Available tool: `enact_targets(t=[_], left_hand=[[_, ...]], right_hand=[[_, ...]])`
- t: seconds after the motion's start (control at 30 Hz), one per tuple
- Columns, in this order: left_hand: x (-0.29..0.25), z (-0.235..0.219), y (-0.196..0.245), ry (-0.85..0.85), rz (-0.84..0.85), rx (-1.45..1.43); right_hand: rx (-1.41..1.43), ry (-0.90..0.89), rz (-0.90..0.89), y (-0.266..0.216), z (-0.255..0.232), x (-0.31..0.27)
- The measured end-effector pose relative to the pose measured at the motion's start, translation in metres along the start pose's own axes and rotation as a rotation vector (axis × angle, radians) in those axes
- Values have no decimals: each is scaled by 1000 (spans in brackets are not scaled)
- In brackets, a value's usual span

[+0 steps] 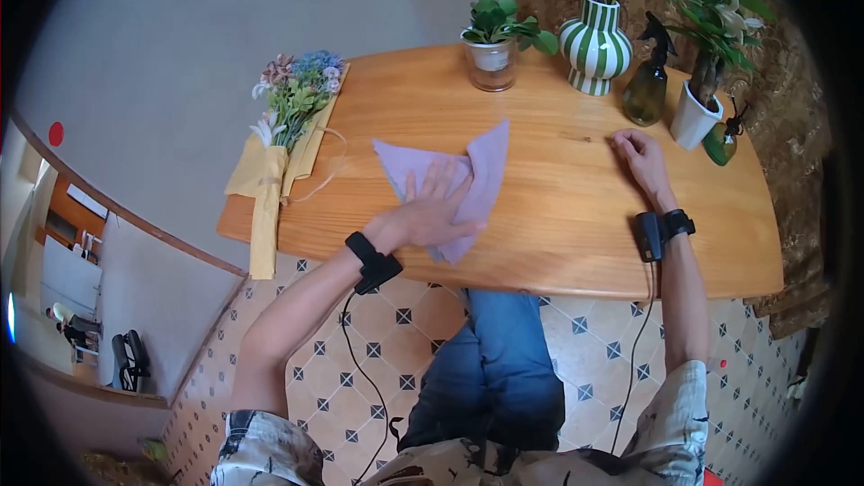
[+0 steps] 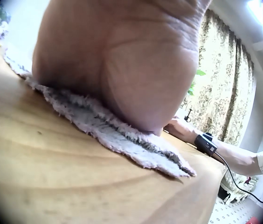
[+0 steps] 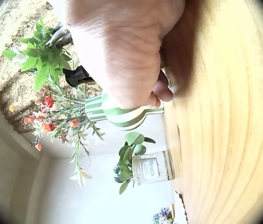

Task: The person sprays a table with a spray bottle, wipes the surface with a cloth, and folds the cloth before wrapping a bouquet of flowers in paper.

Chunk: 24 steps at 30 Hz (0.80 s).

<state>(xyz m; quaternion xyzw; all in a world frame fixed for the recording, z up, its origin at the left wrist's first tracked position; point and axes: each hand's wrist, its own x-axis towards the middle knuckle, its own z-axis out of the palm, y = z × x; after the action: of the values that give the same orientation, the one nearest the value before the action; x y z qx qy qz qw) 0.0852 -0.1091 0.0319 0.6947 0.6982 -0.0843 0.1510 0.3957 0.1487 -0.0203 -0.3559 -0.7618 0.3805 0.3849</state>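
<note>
A lilac cloth (image 1: 489,160) lies on the wooden table (image 1: 549,216), its corners spread and one part folded over. My left hand (image 1: 434,214) rests flat on it, fingers spread and straight. In the left wrist view the heel of that hand presses on the fuzzy edge of the cloth (image 2: 108,129), which lies against the wood. My right hand (image 1: 641,162) rests on its side on the tabletop at the right, fingers loosely curled around nothing. Nearest to it are the brown spray bottle (image 1: 645,94) and a white pot (image 1: 695,117) with a plant.
Along the back stand a potted plant in a glass (image 1: 491,63) and a green-striped vase (image 1: 596,47) with flowers. A small green bottle (image 1: 720,144) is at the far right. A paper-wrapped bouquet (image 1: 265,193) overhangs the left front edge. Cables hang from both wrist cameras.
</note>
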Motion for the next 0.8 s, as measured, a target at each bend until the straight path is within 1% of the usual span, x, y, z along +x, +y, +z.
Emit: enact_targets(t=[0.1,0.23,0.3,0.33,0.4,0.5,0.53,0.6,0.67,0.73,0.77,0.8], left_hand=[[4,3,2,19,59,-7],[9,0,-8,41,91,-20],[14,-7,-14,28,27,-35],[19,-7,-18,29,31,-35],[29,-8,-27,31,-73,-47],[31,-18,-34,27,-117,-111],[32,-17,-34,32,-117,-108],[32,-17,-37,52,-136,-114],[29,-16,-29,59,-155,-82],[26,-15,-26,73,-174,-59],[27,-14,-27,79,-162,-65],[27,-12,-28,85,-149,-70]], right_hand=[[6,13,-1,2,1,1],[13,11,7,2,0,1],[-18,3,5,1,1,0],[-21,7,5,2,1,-1],[-23,15,-29,3,2,1],[-100,2,-59,7,0,3],[-100,5,-63,-2,-1,2],[-257,25,-22,-19,3,0],[-277,24,-146,-36,17,-1],[-253,-69,-142,-61,38,-2],[-194,-107,-175,-74,51,-2],[-216,-160,-151,-93,63,-2]])
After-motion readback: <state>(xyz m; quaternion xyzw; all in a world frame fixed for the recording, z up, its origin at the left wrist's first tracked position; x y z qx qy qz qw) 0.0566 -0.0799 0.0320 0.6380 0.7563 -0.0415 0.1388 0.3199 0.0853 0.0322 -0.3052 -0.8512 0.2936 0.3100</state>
